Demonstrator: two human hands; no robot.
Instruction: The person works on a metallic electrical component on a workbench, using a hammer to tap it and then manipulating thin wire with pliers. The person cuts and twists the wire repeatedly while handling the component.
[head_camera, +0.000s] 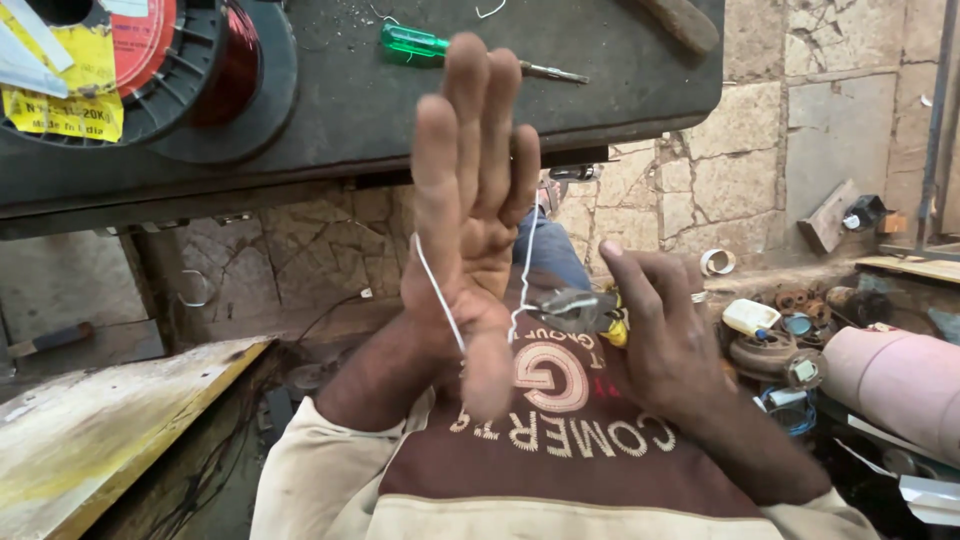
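My left hand (470, 200) is raised in the middle of the view, fingers straight and close together. A thin white string (437, 290) is looped around its palm, and the blurred thumb presses near the string's lower end. My right hand (655, 330) is just to the right, gripping a small metal cutting tool with yellow handles (580, 312). The tool's tip points at the string beside the left palm. Below both hands are my brown and cream sleeves and chest.
A dark workbench (620, 90) above holds a spool of red copper wire (215, 70) and a green-handled screwdriver (415, 42). A worn wooden plank (100, 430) lies lower left. At right are a pink roll (900, 375) and cluttered small parts (770, 340) on the stone floor.
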